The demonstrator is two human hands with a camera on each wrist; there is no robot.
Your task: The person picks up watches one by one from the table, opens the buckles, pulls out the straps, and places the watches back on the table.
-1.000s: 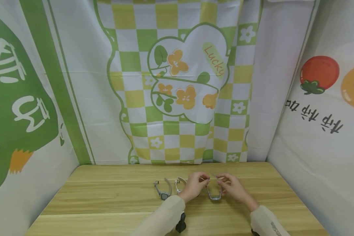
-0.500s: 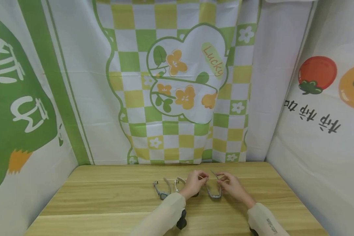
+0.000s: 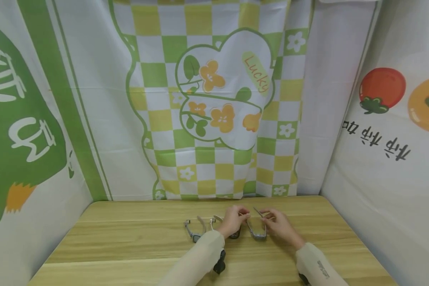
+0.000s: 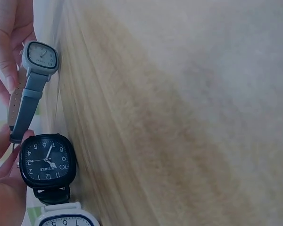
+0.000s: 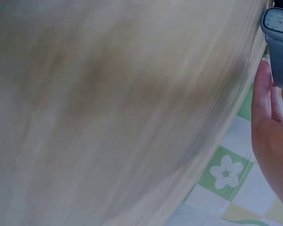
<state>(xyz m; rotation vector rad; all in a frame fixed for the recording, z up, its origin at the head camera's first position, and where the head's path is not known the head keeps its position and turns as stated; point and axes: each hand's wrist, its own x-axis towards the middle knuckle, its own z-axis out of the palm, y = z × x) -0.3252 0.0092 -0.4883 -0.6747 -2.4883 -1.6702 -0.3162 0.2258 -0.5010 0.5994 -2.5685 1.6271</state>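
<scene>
A grey wristwatch [image 3: 259, 236] with a rounded square dial stands on edge on the wooden table, its strap unfastened and its two halves reaching toward the far edge. My left hand [image 3: 232, 220] pinches the buckle end of one strap half. The other half, whose tip points up past my fingers, is pinched by my right hand [image 3: 279, 227]. In the left wrist view the grey watch [image 4: 41, 55] shows its dial and a row of strap holes. Beside my left hand stands a black watch [image 4: 48, 160], partly covered in the head view.
Left of my left hand a white watch [image 3: 212, 223] and another grey watch [image 3: 196, 237] stand in a row on the table [image 3: 128, 246]. A checkered cloth [image 3: 214, 167] hangs behind the table's far edge.
The head view has swung slightly to the right. More of the strap tip shows above my right fingers, and more of the black watch shows by my left hand. Both hands keep their hold.
</scene>
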